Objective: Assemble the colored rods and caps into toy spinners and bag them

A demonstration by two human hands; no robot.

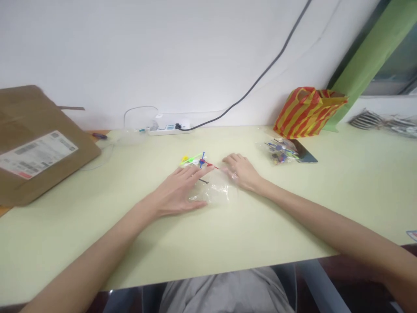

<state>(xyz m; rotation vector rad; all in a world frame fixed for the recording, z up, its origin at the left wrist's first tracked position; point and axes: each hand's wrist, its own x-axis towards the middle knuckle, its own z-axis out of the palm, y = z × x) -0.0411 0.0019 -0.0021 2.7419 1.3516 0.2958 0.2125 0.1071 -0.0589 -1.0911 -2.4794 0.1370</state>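
A clear plastic bag (219, 191) lies flat on the table between my hands. Small coloured plastic parts (195, 161) in yellow, green, white, blue and red sit at its far left side; I cannot tell which are inside the bag. A thin black piece (204, 181) shows near my left palm. My left hand (180, 189) rests over the bag's left part with its fingers stretched and thumb apart. To the right, my right hand (241, 170) lies with slightly bent fingers on the bag's edge, thumb touching the crinkled plastic.
A second bag of coloured parts (280, 151) lies beside a dark phone (304, 151). Behind them stands a red-and-yellow striped bag (309, 111). At left is a cardboard box (42, 143). A power strip (169, 127) with a black cable (247, 92) sits by the wall.
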